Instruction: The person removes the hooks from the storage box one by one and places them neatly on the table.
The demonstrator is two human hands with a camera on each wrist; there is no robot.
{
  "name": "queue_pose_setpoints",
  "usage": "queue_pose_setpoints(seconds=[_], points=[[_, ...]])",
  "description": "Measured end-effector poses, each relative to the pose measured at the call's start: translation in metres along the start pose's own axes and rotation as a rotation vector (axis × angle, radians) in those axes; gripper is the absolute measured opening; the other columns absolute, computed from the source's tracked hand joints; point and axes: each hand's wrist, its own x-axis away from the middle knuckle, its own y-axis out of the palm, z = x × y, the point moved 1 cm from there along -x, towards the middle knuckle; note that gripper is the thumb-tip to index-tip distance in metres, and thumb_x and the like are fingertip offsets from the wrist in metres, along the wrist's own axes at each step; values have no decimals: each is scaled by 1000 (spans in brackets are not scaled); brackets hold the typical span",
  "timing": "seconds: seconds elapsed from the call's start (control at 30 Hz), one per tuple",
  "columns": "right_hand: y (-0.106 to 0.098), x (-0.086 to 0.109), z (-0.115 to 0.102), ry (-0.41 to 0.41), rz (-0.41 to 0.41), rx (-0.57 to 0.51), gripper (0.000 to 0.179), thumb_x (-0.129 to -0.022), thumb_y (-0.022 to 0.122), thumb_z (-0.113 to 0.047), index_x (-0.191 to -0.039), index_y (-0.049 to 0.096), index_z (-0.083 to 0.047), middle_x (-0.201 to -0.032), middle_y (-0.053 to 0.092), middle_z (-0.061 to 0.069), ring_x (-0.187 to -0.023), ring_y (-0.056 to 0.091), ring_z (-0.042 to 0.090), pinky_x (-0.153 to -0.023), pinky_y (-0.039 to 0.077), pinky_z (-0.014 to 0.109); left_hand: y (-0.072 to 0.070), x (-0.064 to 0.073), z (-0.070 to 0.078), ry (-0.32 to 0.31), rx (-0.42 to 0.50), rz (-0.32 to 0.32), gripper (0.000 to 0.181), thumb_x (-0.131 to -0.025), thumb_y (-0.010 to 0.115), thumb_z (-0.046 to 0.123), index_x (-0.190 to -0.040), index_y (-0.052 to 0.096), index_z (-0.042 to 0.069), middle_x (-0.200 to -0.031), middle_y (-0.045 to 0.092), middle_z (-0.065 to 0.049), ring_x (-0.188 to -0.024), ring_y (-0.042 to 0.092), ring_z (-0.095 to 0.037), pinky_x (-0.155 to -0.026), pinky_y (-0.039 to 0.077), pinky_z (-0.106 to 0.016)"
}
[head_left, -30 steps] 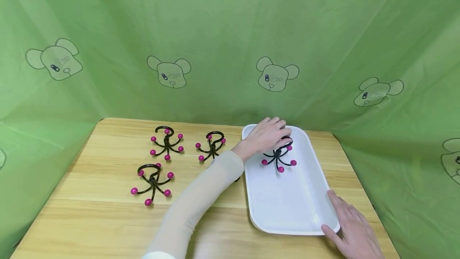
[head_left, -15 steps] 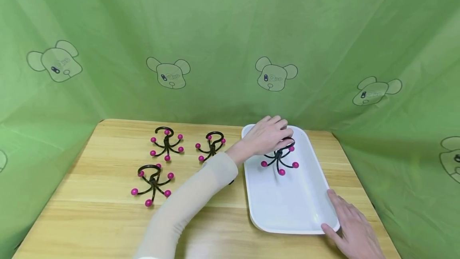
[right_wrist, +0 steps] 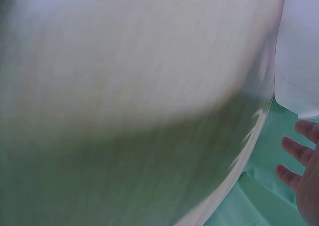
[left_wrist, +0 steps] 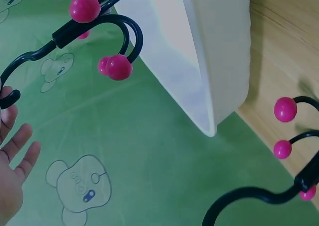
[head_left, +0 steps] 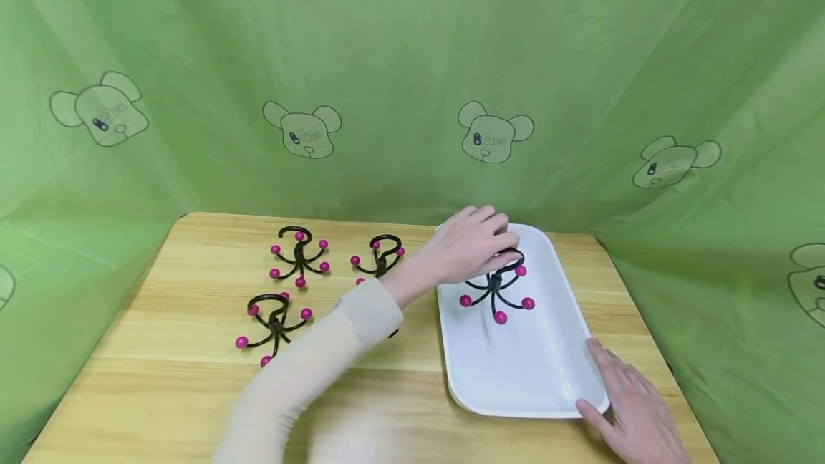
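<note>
My left hand (head_left: pixel 475 245) pinches the top hook of a black hook hanger (head_left: pixel 495 283) with curved arms and pink ball tips. This hanger is over the far half of a white tray (head_left: pixel 515 371); whether its balls touch the tray floor, I cannot tell. In the left wrist view, fingers (left_wrist: pixel 20 141) show beside the hook end of the held hanger (left_wrist: pixel 65 34). At the tray's near right corner rests my right hand (head_left: pixel 634 407), thumb and fingers spread against the rim. The right wrist view is mostly blocked by a pale blurred surface.
On the wooden table (head_left: pixel 161 378), left of the tray, stand more hook hangers: one far left (head_left: pixel 298 253), one nearer (head_left: pixel 275 321), one by the forearm (head_left: pixel 382 263). A black tip pokes out below the sleeve (head_left: pixel 309 371). Green curtain (head_left: pixel 399 34) surrounds the table.
My left hand and forearm have shifted slightly left, and the held hanger's lower balls sit a little nearer to me. The right hand has stayed at the tray corner.
</note>
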Motion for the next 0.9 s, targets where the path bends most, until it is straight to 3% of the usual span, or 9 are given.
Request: queue_pose_setpoints(seconds=[0.13, 0.23, 0.57, 0.77, 0.9], points=[[1, 1, 1, -14, 14, -5, 99, -95, 74, -43, -170, 17, -13, -173, 34, 14, -165, 22, 21, -126, -10, 9, -9, 10, 0, 2, 3, 20, 29, -111, 49, 47, -111, 70, 27, -102, 66, 8, -96, 57, -13, -85, 48, -26], [1, 2, 1, -16, 19, -13, 98, -95, 74, -42, -170, 18, -13, -172, 34, 15, -165, 20, 18, -126, -10, 9, -16, 18, -2, -1, 9, 33, 29, -111, 50, 46, -110, 71, 27, -102, 67, 8, -96, 59, -13, -86, 49, -26], [-1, -1, 2, -1, 0, -22, 99, -95, 73, -46, -170, 17, -14, -170, 38, 16, -149, 45, 40, -124, -11, 7, -31, 48, -11, 1, -3, 73, 25, -109, 56, 44, -106, 73, 25, -101, 68, 6, -98, 62, -16, -88, 53, -29], [-1, -1, 3, -1, -6, -22, 99, -95, 74, -45, -170, 16, -14, -171, 36, 15, -153, 41, 38, -124, -11, 7, -43, 67, -16, -1, -26, 106, 23, -107, 59, 44, -104, 73, 26, -100, 69, 6, -97, 63, -15, -87, 54, -29], [-2, -1, 1, -4, 1, -31, 99, -95, 73, -44, -170, 17, -13, -170, 37, 17, -148, 45, 42, -125, -11, 8, -47, 79, -20, 12, -40, 125, 22, -105, 62, 44, -103, 73, 25, -98, 69, 6, -95, 63, -15, -83, 53, -28]])
